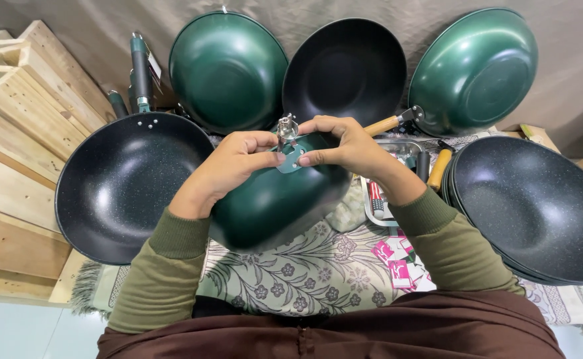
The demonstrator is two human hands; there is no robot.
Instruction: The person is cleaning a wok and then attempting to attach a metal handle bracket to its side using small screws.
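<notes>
a glossy dark green wok (271, 203) lies bottom-up over the middle of the floral mat (304, 272), a small metal handle bracket (290, 149) against its wall. the left hand (228, 169) and right hand (344, 146) pinch the bracket from either side with their fingertips. a black speckled wok (128, 186) sits at the mat's left edge, stacked black woks (537, 206) at its right.

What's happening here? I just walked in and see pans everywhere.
A person sits with a green pan turned bottom-up on their lap. The left hand and right hand pinch a small metal bracket against its wall. Black pans and other green pans lie around on a floral mat.
</notes>
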